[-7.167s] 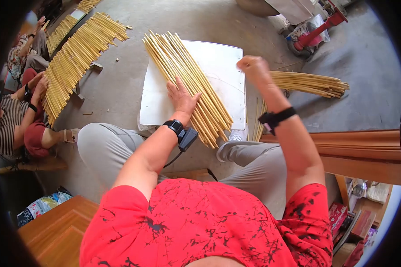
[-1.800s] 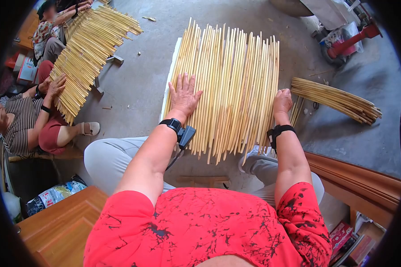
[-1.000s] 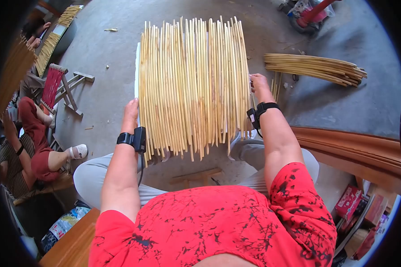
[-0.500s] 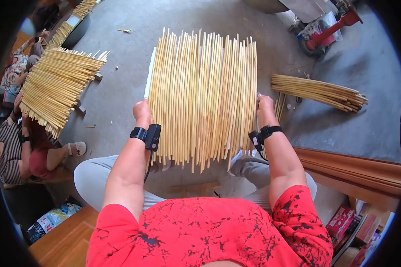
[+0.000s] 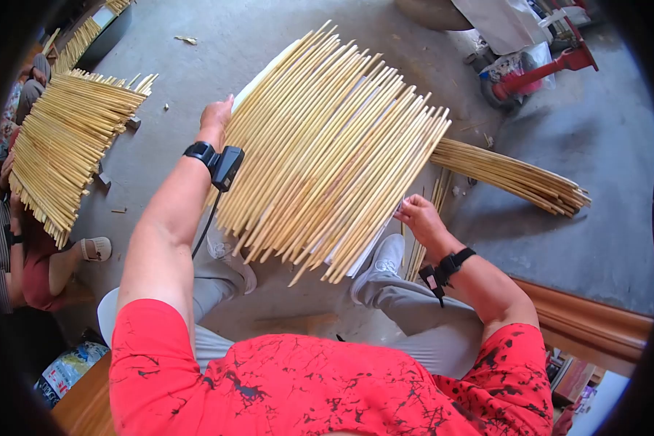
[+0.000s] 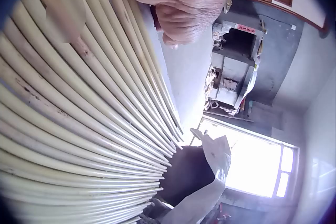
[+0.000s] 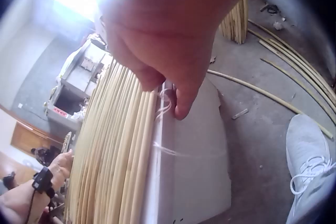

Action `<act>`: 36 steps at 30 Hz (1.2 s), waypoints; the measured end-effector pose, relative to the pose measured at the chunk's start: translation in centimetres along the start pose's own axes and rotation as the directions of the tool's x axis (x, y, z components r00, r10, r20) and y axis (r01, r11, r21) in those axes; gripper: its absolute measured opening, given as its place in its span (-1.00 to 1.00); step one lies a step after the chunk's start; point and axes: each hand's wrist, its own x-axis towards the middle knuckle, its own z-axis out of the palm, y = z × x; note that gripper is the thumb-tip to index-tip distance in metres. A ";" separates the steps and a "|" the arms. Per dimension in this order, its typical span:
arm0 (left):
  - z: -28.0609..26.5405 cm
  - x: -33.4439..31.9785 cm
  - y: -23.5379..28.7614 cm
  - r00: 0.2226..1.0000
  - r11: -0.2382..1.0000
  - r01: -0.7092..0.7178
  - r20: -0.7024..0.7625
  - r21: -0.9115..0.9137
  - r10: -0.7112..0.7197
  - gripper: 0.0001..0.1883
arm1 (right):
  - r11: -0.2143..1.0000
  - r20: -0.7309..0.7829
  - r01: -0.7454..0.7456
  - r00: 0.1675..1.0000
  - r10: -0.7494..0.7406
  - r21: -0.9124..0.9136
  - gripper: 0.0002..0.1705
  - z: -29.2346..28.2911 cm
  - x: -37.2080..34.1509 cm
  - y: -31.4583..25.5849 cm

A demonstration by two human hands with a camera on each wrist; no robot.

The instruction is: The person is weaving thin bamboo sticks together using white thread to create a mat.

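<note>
A layer of thin peeled sticks [image 5: 327,152] lies side by side over a white board [image 5: 263,76], set slantwise in the head view. At the board's left edge my left hand [image 5: 214,120] grips the rim with curled fingers. My right hand [image 5: 423,219] is at the lower right edge; in the right wrist view its thumb and finger pinch the rim of the board. Loops of white string [image 7: 166,103] hang at those fingertips, and one strand runs across the board's bare underside [image 7: 202,150]. The sticks hide most of the board's top.
A bundle of sticks [image 5: 516,178] lies on the floor to the right, with a few loose sticks [image 5: 427,225] beside my shoe [image 5: 389,254]. Another stick layer [image 5: 76,149] stands at the left by a seated person. A red metal stand [image 5: 541,73] is at the back right.
The sticks have gone from a narrow heap to a wide layer. My left hand left their top for the board's edge. Board and sticks have since turned clockwise between both hands.
</note>
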 end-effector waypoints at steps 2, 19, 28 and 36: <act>-0.5 1.2 0.9 0.998 1.000 -0.021 0.058 0.009 0.021 -0.39 | 0.998 0.122 -0.055 0.991 0.050 0.035 -0.90 0.5 -0.4 -0.1; 0.5 6.0 11.1 0.955 0.984 -0.060 0.279 -0.169 0.106 -0.56 | 0.862 0.379 -0.446 0.861 0.340 0.241 -0.90 9.0 -4.4 2.9; 6.7 10.4 12.5 0.704 0.644 -0.710 0.298 0.285 0.645 -0.75 | 0.830 0.236 -0.477 0.876 0.422 0.288 -0.91 12.4 -3.5 2.1; 5.8 -13.6 14.0 0.104 -0.020 -0.972 0.499 0.235 0.860 -0.20 | 0.896 0.188 -0.393 0.915 0.358 0.206 -0.91 12.1 -3.7 2.5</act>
